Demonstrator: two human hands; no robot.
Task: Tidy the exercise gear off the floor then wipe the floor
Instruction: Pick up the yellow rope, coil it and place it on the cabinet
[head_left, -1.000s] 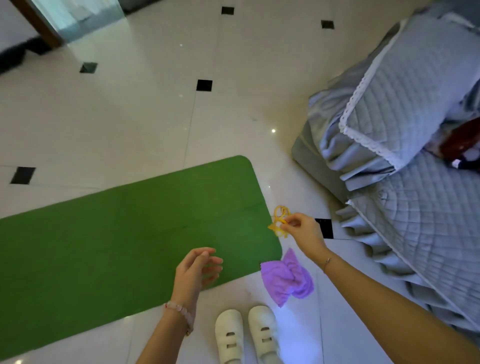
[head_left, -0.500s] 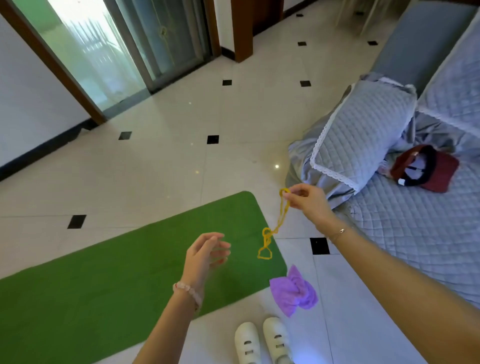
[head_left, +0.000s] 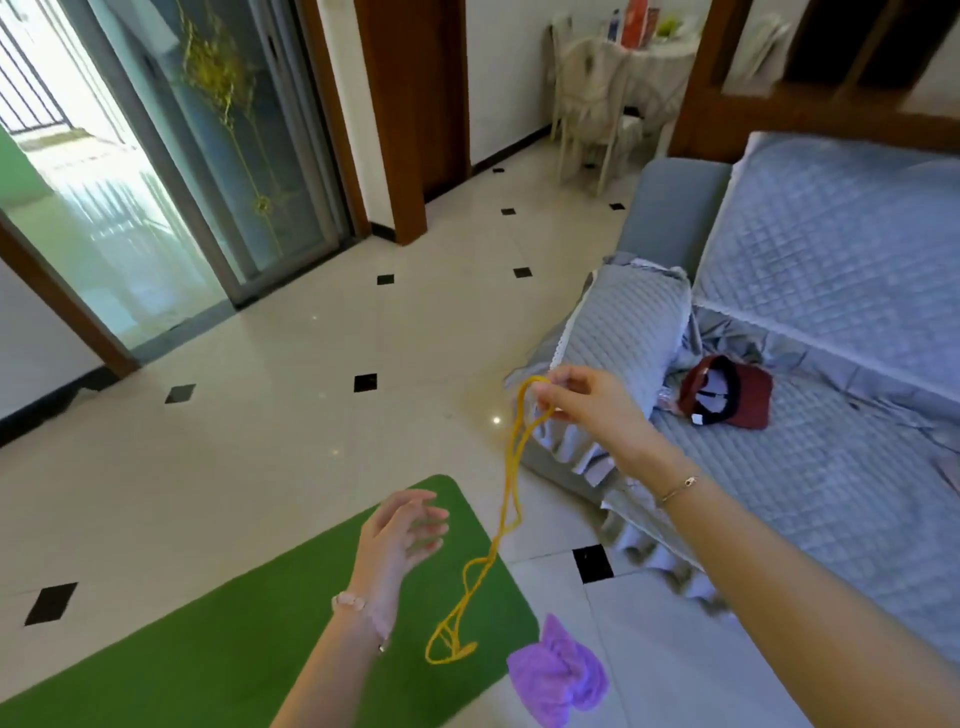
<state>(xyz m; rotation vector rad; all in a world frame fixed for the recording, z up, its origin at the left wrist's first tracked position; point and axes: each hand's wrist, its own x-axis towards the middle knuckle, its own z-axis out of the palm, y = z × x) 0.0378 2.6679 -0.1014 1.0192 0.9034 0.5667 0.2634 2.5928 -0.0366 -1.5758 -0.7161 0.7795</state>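
**A:** Head view: my right hand (head_left: 587, 402) is pinched shut on the top loop of the yellow band (head_left: 511, 478), held up in front of the grey sofa (head_left: 831, 467). The band hangs slack below it, its tangled lower end dangling over the corner of the green mat (head_left: 234, 639).

**B:** And the left hand (head_left: 402, 535)?

**A:** Open, fingers spread, holding nothing, just beside the dangling part.

**B:** How will the band handle?

**A:** Light and limp, I'd judge, and it looks stretchy. It twists on itself, so I'd gather the low end with the left hand and fold it. The mat looks soft and rollable from its short edge. The purple cloth (head_left: 558, 678) lies crumpled on the floor (head_left: 260, 441) next to the mat's corner.
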